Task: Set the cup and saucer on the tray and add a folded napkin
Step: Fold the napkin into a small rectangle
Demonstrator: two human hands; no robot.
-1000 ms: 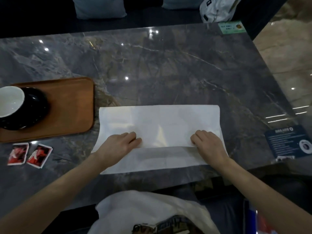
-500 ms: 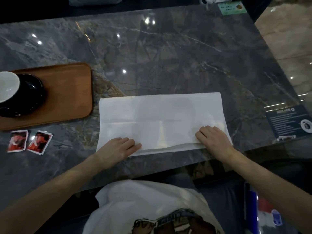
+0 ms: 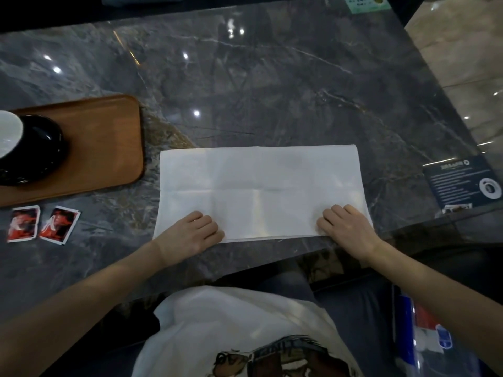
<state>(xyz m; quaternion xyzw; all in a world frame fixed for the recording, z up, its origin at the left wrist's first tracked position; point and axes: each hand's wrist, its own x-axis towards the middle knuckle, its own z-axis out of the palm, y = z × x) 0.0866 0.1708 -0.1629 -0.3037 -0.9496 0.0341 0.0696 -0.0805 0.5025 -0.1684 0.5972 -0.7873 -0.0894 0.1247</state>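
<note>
dark grey veined marble makes up the surface (image 3: 272,91), glossy with ceiling-light glints. a white paper napkin (image 3: 258,191), doubled into a long rectangle, lies at its near edge. the left hand (image 3: 190,232) and right hand (image 3: 345,227) each press knuckles-down on a near corner with fingers curled under; judged, this sets the crease, and neither grip pinches the paper. well to the left of the left grip, the white cup (image 3: 8,134) sits on its black saucer (image 3: 38,151) on the brown wooden tray (image 3: 109,148), with room beside it for the napkin. two red sachets (image 3: 43,224) and a dark printed card (image 3: 462,183) carry writing too small to read.
</note>
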